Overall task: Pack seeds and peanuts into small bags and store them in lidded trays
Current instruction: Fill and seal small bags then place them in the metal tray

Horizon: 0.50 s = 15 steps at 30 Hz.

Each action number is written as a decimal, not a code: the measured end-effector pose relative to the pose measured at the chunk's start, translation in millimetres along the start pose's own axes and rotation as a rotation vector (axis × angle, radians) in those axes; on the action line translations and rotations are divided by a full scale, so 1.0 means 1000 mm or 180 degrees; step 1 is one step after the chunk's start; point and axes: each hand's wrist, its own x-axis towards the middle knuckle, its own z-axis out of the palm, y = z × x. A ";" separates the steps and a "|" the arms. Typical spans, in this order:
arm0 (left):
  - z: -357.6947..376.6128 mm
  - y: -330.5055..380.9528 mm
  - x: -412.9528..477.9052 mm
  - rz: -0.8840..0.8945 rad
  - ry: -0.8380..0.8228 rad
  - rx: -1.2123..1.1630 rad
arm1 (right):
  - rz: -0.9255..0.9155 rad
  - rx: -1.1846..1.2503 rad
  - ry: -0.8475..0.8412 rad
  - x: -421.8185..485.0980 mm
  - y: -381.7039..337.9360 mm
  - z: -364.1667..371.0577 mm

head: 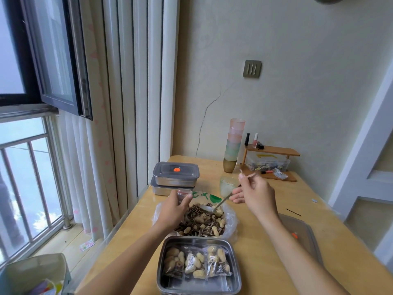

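Note:
A clear plastic bag (230,225) lies open mid-table, holding a heap of striped seeds and peanuts (204,225). My left hand (173,210) holds a small clear bag (183,193) above the heap's far left side. My right hand (254,193) pinches the handle of a metal spoon (209,208), whose bowl rests on the heap. An open steel tray (237,279) near the front edge holds three filled small bags (196,264). Two lidded steel trays (176,174) are stacked at the far left.
A loose tray lid (308,233) lies at the right under my forearm. Stacked plastic cups (234,143), a small glass (227,185), and a wooden shelf (274,153) with bottles and a clear box stand at the back. The window and curtains are left of the table.

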 end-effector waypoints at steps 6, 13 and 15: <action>-0.001 0.002 0.000 0.0032 0.0073 -0.0094 | 0.1196 0.0860 0.0030 -0.012 0.020 0.019; -0.001 -0.002 0.002 0.0069 -0.0008 0.0039 | 0.1156 0.0684 0.0364 -0.011 0.028 0.029; -0.001 -0.004 0.002 0.0102 -0.0042 0.0089 | 0.0942 0.0432 0.0446 -0.009 0.029 0.030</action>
